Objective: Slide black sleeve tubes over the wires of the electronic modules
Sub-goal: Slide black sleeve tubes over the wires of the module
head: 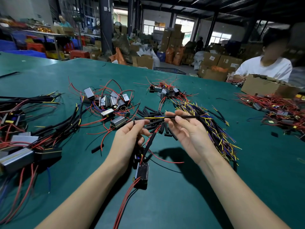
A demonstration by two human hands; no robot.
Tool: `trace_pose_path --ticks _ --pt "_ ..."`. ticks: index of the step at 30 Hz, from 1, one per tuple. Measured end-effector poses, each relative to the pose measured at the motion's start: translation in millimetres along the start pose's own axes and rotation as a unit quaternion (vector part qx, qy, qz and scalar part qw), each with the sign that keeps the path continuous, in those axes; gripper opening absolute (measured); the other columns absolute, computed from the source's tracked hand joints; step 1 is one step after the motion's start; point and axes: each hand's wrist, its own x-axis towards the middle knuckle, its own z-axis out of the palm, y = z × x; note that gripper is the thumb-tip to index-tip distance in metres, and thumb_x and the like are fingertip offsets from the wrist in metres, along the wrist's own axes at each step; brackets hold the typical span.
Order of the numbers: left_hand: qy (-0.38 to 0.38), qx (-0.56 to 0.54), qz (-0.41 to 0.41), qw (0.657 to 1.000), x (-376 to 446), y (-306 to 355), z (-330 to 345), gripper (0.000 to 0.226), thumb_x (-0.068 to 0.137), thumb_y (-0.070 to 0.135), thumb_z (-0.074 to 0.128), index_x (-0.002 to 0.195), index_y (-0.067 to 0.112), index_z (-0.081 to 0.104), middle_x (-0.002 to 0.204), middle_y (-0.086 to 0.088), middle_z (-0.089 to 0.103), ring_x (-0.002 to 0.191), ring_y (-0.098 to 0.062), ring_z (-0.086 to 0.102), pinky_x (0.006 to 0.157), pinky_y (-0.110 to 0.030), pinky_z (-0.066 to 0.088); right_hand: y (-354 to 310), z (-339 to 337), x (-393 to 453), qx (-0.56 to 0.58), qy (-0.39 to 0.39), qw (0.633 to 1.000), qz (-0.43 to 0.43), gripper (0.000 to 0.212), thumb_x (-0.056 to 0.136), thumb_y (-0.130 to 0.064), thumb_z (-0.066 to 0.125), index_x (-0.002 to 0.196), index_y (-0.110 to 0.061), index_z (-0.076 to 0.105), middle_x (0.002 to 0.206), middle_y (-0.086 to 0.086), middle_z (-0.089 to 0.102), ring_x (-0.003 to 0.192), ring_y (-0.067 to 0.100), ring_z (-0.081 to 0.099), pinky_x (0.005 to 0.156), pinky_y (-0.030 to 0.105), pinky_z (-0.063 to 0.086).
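At frame centre, the right hand (184, 128) pinched a black sleeve tube (184, 116) partly over yellow and blue wires (153, 117); the left hand (130, 134) pinched those wires, and the module (142, 174) hung below it. The tube looked light and limp, best held near its mouth. The green table (206, 187) lay in a cluttered warehouse.

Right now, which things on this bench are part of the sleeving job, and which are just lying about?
In the job:
left hand holding the module's wires
right hand pinching the sleeved wire bundle
module hanging below
loose black sleeve tubes

Lying about:
cardboard box
finished pile
green table
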Motion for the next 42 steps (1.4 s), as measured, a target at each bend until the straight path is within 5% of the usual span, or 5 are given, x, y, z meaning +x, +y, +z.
trace_pose_path --ticks 42 --pt "0.039 -0.005 0.009 0.999 3.3 -4.1 -3.7 0.014 0.095 0.018 0.053 0.081 0.018 0.058 0.056 0.008 0.055 0.038 -0.004 0.033 0.038 -0.014 0.026 9.4 -8.7 -3.9 -0.140 -0.081 0.986 -0.043 0.019 0.090 0.012 0.048 0.087 -0.002 0.060 0.098 0.020 0.071 0.084 0.028 0.070 0.079 0.028 0.056"
